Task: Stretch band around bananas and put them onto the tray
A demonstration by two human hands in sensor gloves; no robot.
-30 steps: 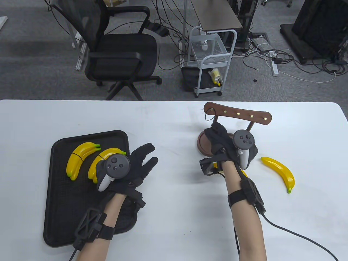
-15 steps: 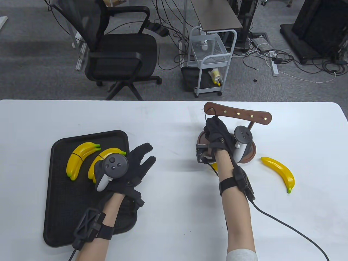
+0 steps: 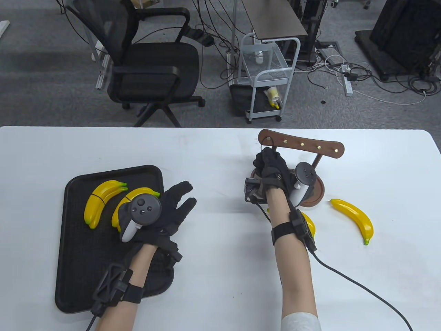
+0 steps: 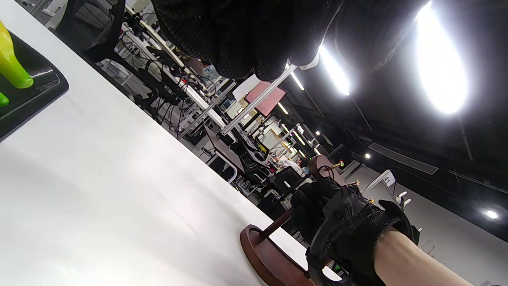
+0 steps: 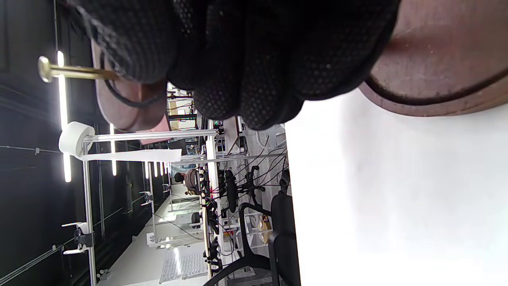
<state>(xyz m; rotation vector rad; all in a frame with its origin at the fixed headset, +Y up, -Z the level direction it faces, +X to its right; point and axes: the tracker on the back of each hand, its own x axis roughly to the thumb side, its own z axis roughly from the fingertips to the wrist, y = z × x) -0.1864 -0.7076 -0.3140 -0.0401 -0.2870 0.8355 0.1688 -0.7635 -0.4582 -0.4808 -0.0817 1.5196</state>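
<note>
Band [image 5: 127, 99]: black loop hanging on brass peg [image 5: 71, 71] at left end of wooden rack [image 3: 301, 143]; my right hand [image 3: 272, 167] up at it, fingers curled by peg, can't tell if pinching band. Left hand [image 3: 172, 210] relaxed, fingers spread, holding nothing, by tray [image 3: 74, 262] edge. 2 banded banana pairs [image 3: 103, 201] on tray; loose bananas [image 3: 355, 219] on table, right of rack base

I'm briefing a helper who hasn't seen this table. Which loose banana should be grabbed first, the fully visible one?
On the white table, find the brown wooden peg rack at the far right. Just nearer than its round base and off to the right lies a single yellow banana. Unlike the banded pairs on the black tray, it lies alone, bandless and uncovered by any arm.
</note>
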